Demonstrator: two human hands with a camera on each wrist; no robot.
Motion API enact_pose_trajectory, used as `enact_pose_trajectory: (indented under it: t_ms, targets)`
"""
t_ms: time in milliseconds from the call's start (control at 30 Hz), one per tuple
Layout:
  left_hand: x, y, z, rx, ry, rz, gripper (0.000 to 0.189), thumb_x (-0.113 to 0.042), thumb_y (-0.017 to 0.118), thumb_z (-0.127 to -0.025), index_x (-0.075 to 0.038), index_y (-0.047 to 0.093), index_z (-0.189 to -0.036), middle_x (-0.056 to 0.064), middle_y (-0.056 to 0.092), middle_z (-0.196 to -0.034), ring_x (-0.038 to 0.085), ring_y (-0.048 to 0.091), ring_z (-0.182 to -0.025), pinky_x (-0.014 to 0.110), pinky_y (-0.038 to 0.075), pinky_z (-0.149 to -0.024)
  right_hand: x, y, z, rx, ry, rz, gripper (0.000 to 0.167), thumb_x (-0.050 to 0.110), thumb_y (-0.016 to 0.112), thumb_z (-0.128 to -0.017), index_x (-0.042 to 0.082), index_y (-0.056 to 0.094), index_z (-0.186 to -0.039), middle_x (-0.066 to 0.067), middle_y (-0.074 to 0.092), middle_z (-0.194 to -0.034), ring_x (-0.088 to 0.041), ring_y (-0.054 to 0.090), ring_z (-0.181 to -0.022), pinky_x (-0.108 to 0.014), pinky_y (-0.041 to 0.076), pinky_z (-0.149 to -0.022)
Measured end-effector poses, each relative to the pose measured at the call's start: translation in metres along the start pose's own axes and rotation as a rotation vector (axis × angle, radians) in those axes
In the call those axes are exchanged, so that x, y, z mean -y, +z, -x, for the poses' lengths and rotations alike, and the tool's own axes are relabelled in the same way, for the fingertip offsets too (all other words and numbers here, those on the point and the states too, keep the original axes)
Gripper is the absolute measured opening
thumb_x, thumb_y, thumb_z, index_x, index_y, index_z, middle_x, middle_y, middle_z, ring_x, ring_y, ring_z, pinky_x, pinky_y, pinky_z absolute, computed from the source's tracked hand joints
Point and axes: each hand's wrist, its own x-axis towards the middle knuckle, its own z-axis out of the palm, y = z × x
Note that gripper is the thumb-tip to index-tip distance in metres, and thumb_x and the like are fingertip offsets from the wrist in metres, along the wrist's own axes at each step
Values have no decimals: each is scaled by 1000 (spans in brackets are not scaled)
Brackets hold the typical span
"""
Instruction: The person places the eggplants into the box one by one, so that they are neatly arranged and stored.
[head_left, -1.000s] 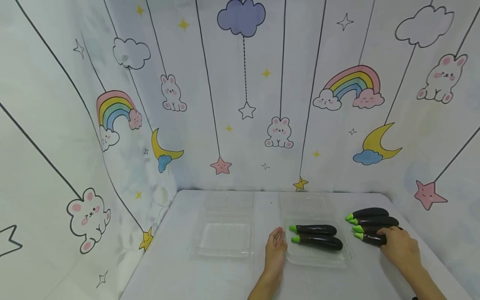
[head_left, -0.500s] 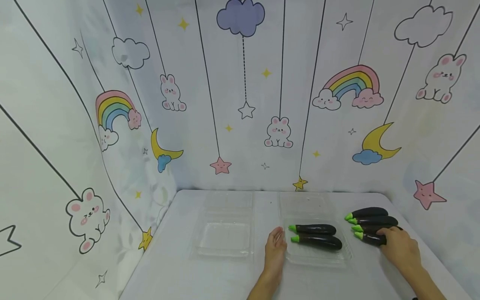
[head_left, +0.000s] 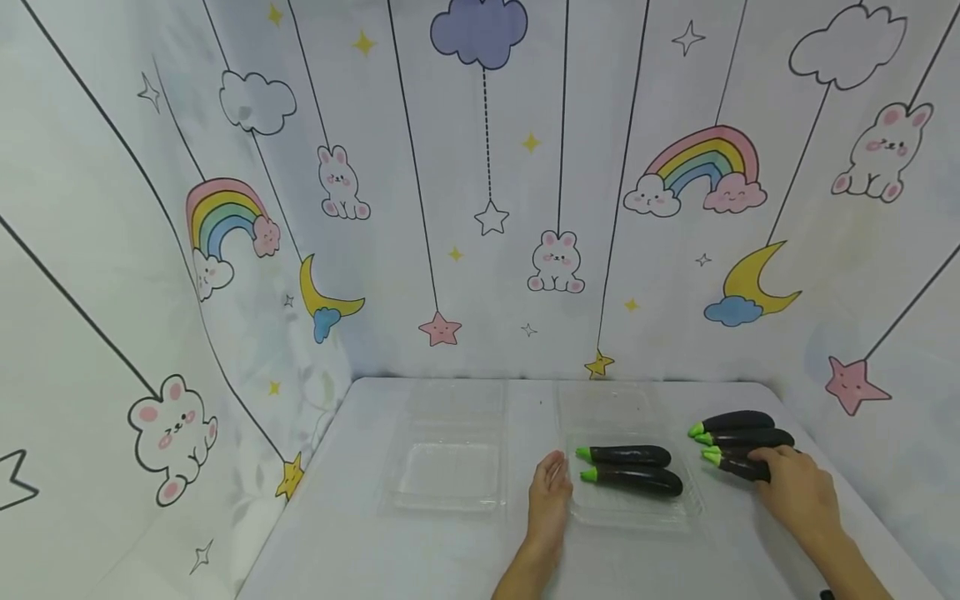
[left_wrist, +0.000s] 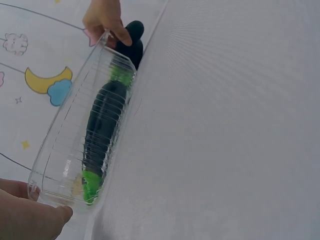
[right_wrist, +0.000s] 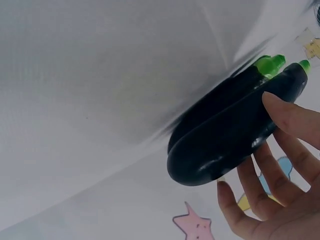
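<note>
My right hand (head_left: 802, 496) grips the nearest eggplant (right_wrist: 225, 132) at the table's right side, thumb on one face and fingers round the other. It overlaps a second dark eggplant (right_wrist: 212, 102) right beside it; both have green stem ends. Behind them lie two more eggplants (head_left: 731, 422). Across the middle right stands a clear plastic container (head_left: 637, 518), lid folded back, with two eggplants (head_left: 626, 455) side by side inside. My left hand (head_left: 549, 504) holds this container's left end; in the left wrist view, thumb and fingers are at its corner (left_wrist: 34, 190).
Left of the middle sits another clear container (head_left: 450, 503), its lid (head_left: 453, 408) folded back too. Both stand on a white-covered table (head_left: 360, 550). A white cloth (head_left: 405, 167) printed with rabbits, rainbows and stars hangs behind and at the sides.
The gripped eggplant has shifted slightly up and back, now overlapping its neighbour in the head view. My left hand and the container have stayed in place.
</note>
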Motion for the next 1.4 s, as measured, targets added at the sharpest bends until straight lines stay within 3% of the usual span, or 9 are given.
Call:
enact_pose_trajectory:
  t_ms: [400, 933, 1400]
  targets:
    - [-1, 0, 1, -2, 2, 14, 52, 3, 50, -102, 4, 40, -153, 28, 40, -159, 40, 37, -151, 47, 37, -122, 16, -13, 3, -70, -29, -20, 41, 1, 87, -69, -3, 74, -107, -37, 65, -107, -63, 60, -96, -72, 51, -66]
    - [2, 0, 1, -12, 11, 23, 51, 4, 50, -101, 4, 42, -152, 27, 43, -158, 39, 39, -150, 46, 37, -122, 57, -28, 12, -147, -95, -55, 43, 1, 90, -66, -1, 75, -106, -33, 66, -108, -60, 60, -97, -71, 46, -69]
    - [2, 0, 2, -16, 12, 19, 51, 3, 51, -101, 4, 42, -152, 27, 43, -158, 39, 40, -150, 46, 37, -122, 81, -32, 13, -168, -151, -55, 44, 3, 93, -64, 2, 76, -105, -28, 70, -107, -53, 64, -92, -64, 48, -66]
